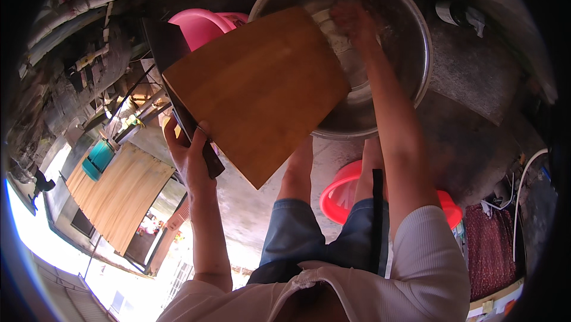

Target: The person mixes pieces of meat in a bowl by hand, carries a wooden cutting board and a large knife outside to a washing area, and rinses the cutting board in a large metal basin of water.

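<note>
My left hand (192, 150) grips the edge of a wooden cutting board (263, 94) together with a cleaver. The cleaver's dark blade (166, 45) lies along the board's left edge, and its dark handle (211, 159) sticks out below my thumb. Tilted, the board covers part of a large round metal basin (421, 76). Inside that basin is my right hand (350, 21), its fingers dim and blurred, so whether they hold anything cannot be made out. Pale pieces (337, 39) show beside it, partly hidden by the board.
Behind the board stands a pink plastic basin (196, 25). A red plastic basin (339, 192) sits on the floor by my legs. A dark bottle (457, 13) lies at the upper right. Pipes (96, 3) run along the left wall, and a dark red patterned cloth (490, 250) hangs at the right.
</note>
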`<state>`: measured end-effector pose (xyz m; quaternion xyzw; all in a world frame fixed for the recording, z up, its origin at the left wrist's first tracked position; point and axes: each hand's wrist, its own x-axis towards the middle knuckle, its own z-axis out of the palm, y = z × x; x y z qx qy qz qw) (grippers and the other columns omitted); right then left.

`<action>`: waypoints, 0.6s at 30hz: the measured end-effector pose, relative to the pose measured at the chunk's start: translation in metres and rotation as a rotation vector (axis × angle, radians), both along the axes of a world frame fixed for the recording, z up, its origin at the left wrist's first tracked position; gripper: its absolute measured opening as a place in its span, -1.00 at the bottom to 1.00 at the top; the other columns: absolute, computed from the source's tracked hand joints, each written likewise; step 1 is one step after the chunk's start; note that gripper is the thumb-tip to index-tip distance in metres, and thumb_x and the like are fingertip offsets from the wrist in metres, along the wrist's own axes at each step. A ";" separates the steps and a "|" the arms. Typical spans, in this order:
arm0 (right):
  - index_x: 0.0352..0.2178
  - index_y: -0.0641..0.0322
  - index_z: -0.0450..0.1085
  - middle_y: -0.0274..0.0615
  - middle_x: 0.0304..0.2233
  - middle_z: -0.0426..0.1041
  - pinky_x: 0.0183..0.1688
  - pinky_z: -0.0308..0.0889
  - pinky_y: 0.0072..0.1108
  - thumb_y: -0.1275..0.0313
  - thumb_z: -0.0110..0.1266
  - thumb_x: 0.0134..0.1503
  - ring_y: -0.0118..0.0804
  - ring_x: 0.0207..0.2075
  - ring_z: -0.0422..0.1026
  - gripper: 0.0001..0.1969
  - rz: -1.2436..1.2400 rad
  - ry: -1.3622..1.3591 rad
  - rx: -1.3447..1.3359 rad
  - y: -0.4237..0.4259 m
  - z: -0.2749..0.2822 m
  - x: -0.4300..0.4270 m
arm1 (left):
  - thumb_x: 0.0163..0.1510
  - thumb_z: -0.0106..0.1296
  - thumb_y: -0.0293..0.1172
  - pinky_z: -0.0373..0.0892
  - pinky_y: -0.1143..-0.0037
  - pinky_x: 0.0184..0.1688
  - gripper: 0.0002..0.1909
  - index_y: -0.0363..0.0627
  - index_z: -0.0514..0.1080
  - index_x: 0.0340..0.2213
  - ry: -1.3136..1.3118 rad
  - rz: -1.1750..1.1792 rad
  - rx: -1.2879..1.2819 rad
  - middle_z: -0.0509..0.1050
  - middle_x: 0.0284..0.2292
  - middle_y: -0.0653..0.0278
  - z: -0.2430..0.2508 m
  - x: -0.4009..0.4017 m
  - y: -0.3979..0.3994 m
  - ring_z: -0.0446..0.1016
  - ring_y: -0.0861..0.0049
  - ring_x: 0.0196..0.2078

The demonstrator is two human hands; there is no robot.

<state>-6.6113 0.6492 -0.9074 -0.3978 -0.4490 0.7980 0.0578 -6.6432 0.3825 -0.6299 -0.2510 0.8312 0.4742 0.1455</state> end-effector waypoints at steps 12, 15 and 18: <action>-0.03 0.43 0.01 0.04 0.06 -0.07 0.06 0.00 -0.41 0.16 0.06 -0.14 -0.08 0.12 -0.09 -0.27 0.867 0.488 0.594 -0.154 0.244 0.055 | -0.16 0.06 -0.47 0.27 0.66 -0.41 -0.59 -0.20 0.20 -0.23 -0.045 -0.015 0.064 0.34 -0.42 0.29 -0.001 -0.003 0.012 0.32 0.65 -0.43; 0.05 0.34 -0.12 -0.01 0.11 -0.15 0.11 -0.14 -0.36 0.00 -0.12 -0.09 -0.09 0.15 -0.18 -0.20 1.030 0.541 0.497 -0.151 0.239 0.094 | -0.16 0.06 -0.46 0.27 0.67 -0.41 -0.58 -0.20 0.19 -0.22 -0.052 -0.020 0.043 0.34 -0.43 0.28 0.002 -0.002 0.014 0.32 0.65 -0.44; 0.04 0.31 -0.08 -0.03 0.10 -0.13 0.11 -0.17 -0.32 0.05 -0.05 -0.14 -0.09 0.14 -0.15 -0.21 0.997 0.480 0.526 -0.137 0.227 0.098 | -0.16 0.05 -0.46 0.27 0.65 -0.41 -0.59 -0.20 0.19 -0.22 -0.041 -0.010 0.031 0.34 -0.43 0.29 0.002 -0.001 0.017 0.32 0.65 -0.44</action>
